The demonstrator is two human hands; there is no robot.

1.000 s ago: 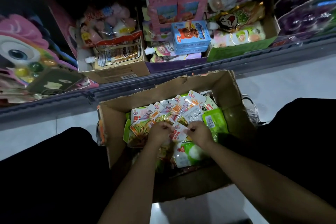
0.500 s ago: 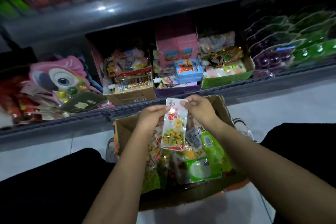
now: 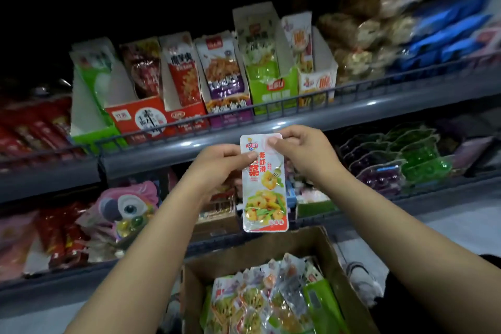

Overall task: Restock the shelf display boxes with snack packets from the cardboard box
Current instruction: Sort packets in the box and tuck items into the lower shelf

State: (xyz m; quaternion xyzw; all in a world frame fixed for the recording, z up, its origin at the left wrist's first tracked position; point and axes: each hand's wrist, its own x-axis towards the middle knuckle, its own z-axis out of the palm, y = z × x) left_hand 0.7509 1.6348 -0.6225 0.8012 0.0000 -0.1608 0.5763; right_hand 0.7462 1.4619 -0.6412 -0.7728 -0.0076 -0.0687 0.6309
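Packet: flat white-and-red foil snack packet (image 3: 264, 182), upright above the brown cardboard box (image 3: 322, 249), shelf boxes at 12 o'clock.
Grip: left hand (image 3: 217, 165) and right hand (image 3: 303, 153) both pinch its top corners.
Handling: likely light, floppy, slippery; best held by the sealed top edge.

Held snack packet (image 3: 264, 183) printed 素虾滑 in red, white display box (image 3: 317, 81) marked 脆, other labels too blurred

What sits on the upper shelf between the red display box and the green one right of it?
In the head view, between the red display box and the green display box stand a second red box and a purple box, both stocked with packets.
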